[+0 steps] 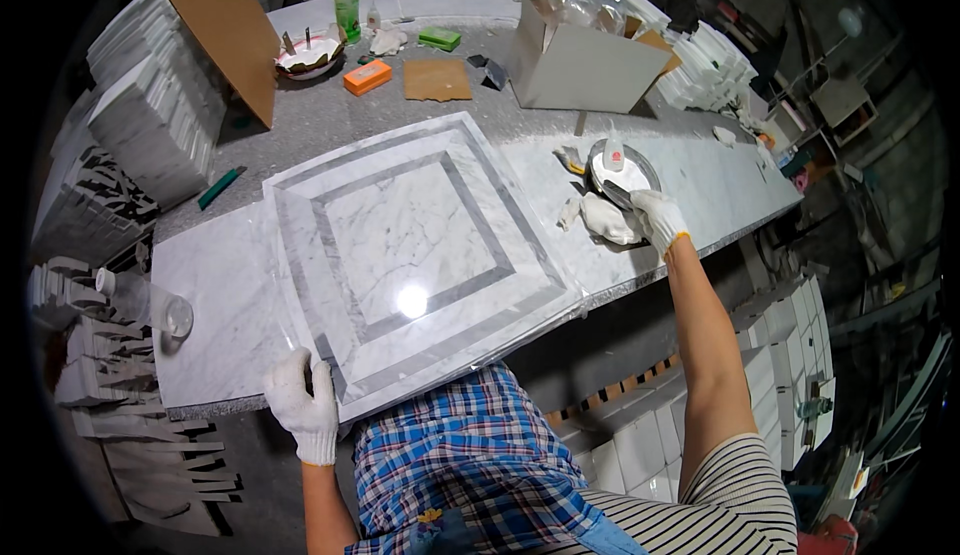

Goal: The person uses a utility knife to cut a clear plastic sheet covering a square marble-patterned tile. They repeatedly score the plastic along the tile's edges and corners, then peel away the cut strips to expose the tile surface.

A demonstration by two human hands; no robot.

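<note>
A square marble panel [415,225], white with grey inlaid bands, lies slightly askew on the work table in front of me. My left hand [302,405], in a white knitted glove, curls at the panel's near left corner, thumb and fingers at its edge. Over to the right, my gloved right hand [660,220] is closed on a scraper [617,195], its dark blade reaching into a round dish [652,170]. White paste and a small white bottle [613,155] are in that dish. A crumpled white cloth [608,220] lies against the dish's near side.
A clear plastic cup [178,317] stands at the table's left edge. Along the back are a bowl [310,55], an orange box [367,77], a green bottle [347,10] and a white carton [575,65]. Stacked marble pieces [155,105] rise at the left.
</note>
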